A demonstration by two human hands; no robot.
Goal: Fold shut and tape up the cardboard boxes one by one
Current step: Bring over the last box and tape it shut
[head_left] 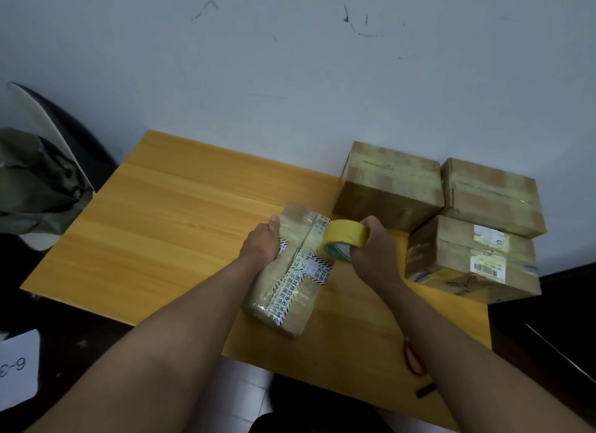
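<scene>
Near the worktop's (pixel 161 207) middle, the left hand (pixel 261 242) grips the cardboard box (pixel 290 291), steadying it, while the right hand (pixel 374 249) clasps the yellow tape roll (pixel 346 236) over its seam for sealing.

Near brown cardboard box (pixel 283 278): matt, glossy tape
Yellow tape roll (pixel 346 237): smooth
Orange table (pixel 180 207): wood-grain, satin

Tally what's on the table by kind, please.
Boxes: 4, one under the hands, three at the right
Tape roll: 1
Scissors: 1
Small dark item: 1
Total: 7
</scene>
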